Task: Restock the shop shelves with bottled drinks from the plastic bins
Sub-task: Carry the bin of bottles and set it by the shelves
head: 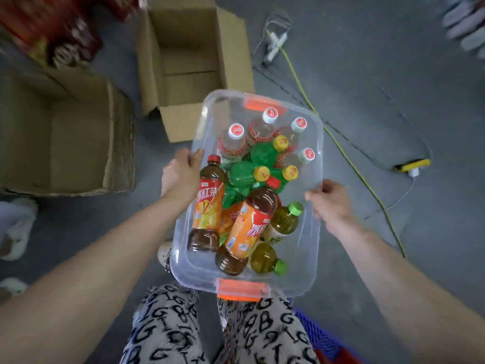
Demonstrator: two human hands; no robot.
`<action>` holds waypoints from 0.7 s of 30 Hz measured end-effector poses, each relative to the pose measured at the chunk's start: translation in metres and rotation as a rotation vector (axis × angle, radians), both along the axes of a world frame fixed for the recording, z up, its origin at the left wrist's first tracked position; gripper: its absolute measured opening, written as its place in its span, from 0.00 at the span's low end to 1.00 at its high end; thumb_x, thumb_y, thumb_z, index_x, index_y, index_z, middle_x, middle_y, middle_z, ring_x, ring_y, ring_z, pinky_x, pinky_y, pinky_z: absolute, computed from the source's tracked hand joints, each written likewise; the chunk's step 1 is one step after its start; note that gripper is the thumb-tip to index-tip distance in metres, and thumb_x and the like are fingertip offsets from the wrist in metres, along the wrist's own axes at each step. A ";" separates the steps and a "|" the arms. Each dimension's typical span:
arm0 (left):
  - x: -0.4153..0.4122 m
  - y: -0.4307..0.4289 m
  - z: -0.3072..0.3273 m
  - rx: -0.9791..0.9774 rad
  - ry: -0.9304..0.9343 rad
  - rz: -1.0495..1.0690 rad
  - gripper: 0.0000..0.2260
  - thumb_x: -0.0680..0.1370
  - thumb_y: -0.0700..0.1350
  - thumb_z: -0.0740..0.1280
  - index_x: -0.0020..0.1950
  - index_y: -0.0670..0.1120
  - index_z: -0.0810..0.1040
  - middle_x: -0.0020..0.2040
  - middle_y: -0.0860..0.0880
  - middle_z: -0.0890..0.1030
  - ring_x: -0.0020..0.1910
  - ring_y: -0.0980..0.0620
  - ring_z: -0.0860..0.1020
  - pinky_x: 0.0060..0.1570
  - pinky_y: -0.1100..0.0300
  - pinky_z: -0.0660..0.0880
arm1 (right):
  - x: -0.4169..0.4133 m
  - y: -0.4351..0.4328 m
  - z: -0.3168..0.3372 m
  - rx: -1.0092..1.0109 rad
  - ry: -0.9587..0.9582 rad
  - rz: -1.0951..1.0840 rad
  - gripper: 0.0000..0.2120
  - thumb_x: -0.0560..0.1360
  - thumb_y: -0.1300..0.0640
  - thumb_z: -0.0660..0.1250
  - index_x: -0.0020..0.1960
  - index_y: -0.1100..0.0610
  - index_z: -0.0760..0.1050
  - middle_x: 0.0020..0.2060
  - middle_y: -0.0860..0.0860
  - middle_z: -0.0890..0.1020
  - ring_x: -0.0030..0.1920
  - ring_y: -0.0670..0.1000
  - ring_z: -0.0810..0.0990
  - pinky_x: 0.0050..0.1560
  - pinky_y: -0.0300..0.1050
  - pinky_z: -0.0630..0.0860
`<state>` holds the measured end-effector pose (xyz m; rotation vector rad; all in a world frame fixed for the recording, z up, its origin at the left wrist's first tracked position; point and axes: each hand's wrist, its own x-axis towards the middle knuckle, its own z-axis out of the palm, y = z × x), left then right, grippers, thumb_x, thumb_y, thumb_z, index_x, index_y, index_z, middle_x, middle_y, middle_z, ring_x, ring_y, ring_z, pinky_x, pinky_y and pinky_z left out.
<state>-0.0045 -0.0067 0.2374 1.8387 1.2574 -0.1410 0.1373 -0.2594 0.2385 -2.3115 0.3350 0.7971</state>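
Over grey floor (341, 88), both hands (181, 174) (332, 203) apparently grip bin (312, 245).

Looks like a shop's stock area, not a home: the clear plastic bin (311, 269) is packed w/ mixed bottled drinks (207, 203), i.e. amber tea btls, green-wrapped btls and clear btls w/ red-white caps, all w/ retail labels. Just beyond the bin sits an opened cardboard carton (189, 56), w/ a 2nd carton (65, 132) to the bin's left and blurred red-packaged goods (52, 24) further off past that. Bare grey floor (367, 88) lies under the bin, w/ a yellow ext. cord (367, 185) and power strip (412, 165) to the bin's right.
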 end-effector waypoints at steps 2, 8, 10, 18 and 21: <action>0.037 -0.007 0.048 0.045 -0.007 -0.074 0.21 0.83 0.57 0.55 0.55 0.39 0.73 0.52 0.35 0.79 0.53 0.35 0.77 0.49 0.47 0.73 | 0.025 -0.017 0.046 0.038 -0.021 -0.018 0.12 0.66 0.63 0.71 0.33 0.55 0.68 0.26 0.52 0.69 0.26 0.51 0.66 0.29 0.41 0.63; 0.149 -0.035 0.154 0.183 -0.130 -0.258 0.22 0.84 0.57 0.54 0.51 0.39 0.73 0.46 0.40 0.78 0.46 0.40 0.76 0.40 0.53 0.67 | 0.113 -0.060 0.158 0.069 -0.142 -0.039 0.07 0.69 0.65 0.69 0.33 0.60 0.73 0.21 0.51 0.70 0.22 0.52 0.68 0.26 0.38 0.63; 0.189 -0.043 0.173 0.199 -0.172 -0.301 0.21 0.84 0.57 0.54 0.51 0.39 0.73 0.45 0.42 0.78 0.44 0.43 0.76 0.38 0.54 0.66 | 0.146 -0.072 0.176 0.039 -0.168 -0.063 0.09 0.70 0.64 0.70 0.32 0.58 0.73 0.19 0.49 0.70 0.20 0.51 0.68 0.26 0.38 0.64; 0.377 -0.059 0.181 0.153 -0.222 -0.509 0.22 0.82 0.61 0.54 0.49 0.42 0.72 0.49 0.41 0.78 0.48 0.40 0.76 0.46 0.48 0.72 | 0.277 -0.100 0.198 -0.059 -0.188 -0.272 0.06 0.67 0.63 0.70 0.33 0.60 0.75 0.27 0.56 0.75 0.24 0.55 0.71 0.27 0.41 0.69; 0.451 -0.078 0.183 0.182 -0.198 -0.607 0.23 0.83 0.60 0.54 0.48 0.40 0.72 0.48 0.40 0.78 0.48 0.40 0.75 0.43 0.50 0.68 | 0.322 -0.117 0.195 -0.063 -0.180 -0.391 0.07 0.57 0.57 0.69 0.32 0.59 0.75 0.28 0.56 0.75 0.27 0.56 0.72 0.32 0.45 0.70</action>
